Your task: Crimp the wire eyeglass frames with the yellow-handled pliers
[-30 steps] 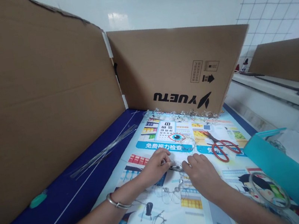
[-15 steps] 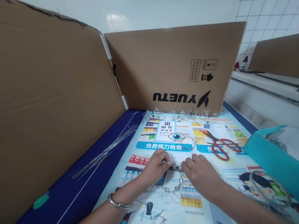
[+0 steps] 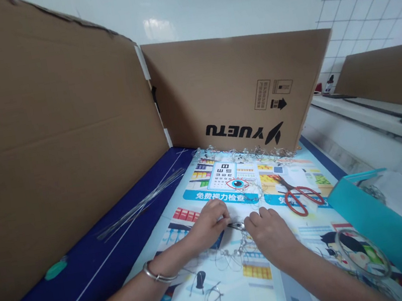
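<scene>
My left hand (image 3: 210, 224) is closed in a pinch, with thumb and index finger at the left end of a thin silvery wire piece (image 3: 237, 226). At its other end, the fingers of my right hand (image 3: 269, 233) are curled closed on it, their tips partly hidden. Below the gap between the hands hangs a curved string of clear beads with wire loops (image 3: 234, 253), close above the printed sheet. Loose bent wires (image 3: 212, 299) lie on the sheet nearer to me.
Red-handled scissors (image 3: 300, 198) lie right of my hands. A teal box (image 3: 392, 227) and a clear round ring (image 3: 362, 254) are farther right. Straight wires (image 3: 141, 205) lie on the blue cloth at left. Cardboard panels (image 3: 244, 87) stand behind, with small wire pieces (image 3: 243, 154) along the base.
Both hands stay almost in place. The beaded string between them has shifted slightly upward, and a bit more of the silvery piece shows between my fingers.
</scene>
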Tool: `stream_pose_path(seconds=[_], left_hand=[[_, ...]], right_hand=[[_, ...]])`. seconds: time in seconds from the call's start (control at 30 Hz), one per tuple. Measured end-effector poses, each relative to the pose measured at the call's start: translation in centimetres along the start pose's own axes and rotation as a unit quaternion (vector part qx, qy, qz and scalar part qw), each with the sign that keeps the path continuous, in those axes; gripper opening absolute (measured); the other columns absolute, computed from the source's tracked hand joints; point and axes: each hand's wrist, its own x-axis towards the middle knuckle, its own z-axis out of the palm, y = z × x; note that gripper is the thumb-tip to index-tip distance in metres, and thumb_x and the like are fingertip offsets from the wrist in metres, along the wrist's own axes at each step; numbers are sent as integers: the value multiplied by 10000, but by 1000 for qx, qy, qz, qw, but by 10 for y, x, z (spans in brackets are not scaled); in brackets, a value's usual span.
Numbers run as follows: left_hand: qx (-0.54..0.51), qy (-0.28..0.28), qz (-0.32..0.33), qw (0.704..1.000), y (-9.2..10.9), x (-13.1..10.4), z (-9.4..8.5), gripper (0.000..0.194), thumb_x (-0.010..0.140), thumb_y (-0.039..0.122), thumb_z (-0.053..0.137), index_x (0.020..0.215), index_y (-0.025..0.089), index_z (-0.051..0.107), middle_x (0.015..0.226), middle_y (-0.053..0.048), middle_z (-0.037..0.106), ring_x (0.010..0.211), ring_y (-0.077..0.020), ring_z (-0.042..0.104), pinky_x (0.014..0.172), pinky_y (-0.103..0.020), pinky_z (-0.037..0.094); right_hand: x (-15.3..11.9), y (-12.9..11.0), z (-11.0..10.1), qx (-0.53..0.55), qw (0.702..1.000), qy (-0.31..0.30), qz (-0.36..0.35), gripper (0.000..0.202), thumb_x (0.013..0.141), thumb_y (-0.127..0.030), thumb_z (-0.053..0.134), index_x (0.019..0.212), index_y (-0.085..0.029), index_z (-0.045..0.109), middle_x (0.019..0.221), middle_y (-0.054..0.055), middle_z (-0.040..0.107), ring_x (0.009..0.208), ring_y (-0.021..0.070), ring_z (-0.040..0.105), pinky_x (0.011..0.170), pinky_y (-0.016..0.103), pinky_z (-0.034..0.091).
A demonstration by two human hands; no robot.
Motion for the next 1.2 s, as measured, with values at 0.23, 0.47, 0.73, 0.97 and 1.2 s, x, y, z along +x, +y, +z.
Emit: stream_pose_path(seconds=[0.23, 0.47, 0.73, 0.97, 1.2], left_hand=[[79, -45, -2, 996, 1, -4, -6, 116, 822, 144, 482, 741, 195, 549, 746, 10, 585, 800, -167, 469, 776, -304, 328], [122, -45, 8, 992, -2, -6, -9, 99, 831, 183, 468, 775, 191, 549, 742, -7, 569, 775, -172, 475, 787, -318, 334], [85, -49, -17, 995, -5, -8, -11, 81, 815, 195, 496, 753, 189, 547, 710, 9, 564, 718, -145, 489, 741, -289, 353], [102, -44, -6, 994, -1, -8, -11, 93, 818, 157, 489, 741, 188, 531, 719, 8, 563, 735, -150, 488, 738, -288, 348], [95, -50, -15, 994, -4, -8, -8, 72, 810, 151, 478, 763, 185, 522, 730, 4, 552, 729, -148, 492, 702, -268, 367]], right_hand=[[-1, -2, -2, -14, 1000, 8, -6, 109, 771, -64, 512, 810, -164, 533, 734, 48, 517, 703, 196, 433, 601, 327, 261], [-1, -6, -6, -26, 999, 24, -19, 116, 793, -56, 472, 819, -153, 529, 727, 51, 502, 695, 192, 427, 594, 330, 263], [-1, -4, -4, -33, 999, 17, -21, 96, 811, -97, 469, 847, -145, 544, 731, 55, 493, 706, 199, 422, 609, 344, 271], [-1, -4, -6, -41, 999, 20, -26, 112, 821, -101, 456, 872, -144, 546, 745, 55, 488, 708, 196, 414, 612, 344, 261], [-1, -3, -4, -30, 998, 31, -37, 97, 827, -107, 451, 850, -151, 535, 731, 43, 472, 696, 190, 403, 607, 343, 255]])
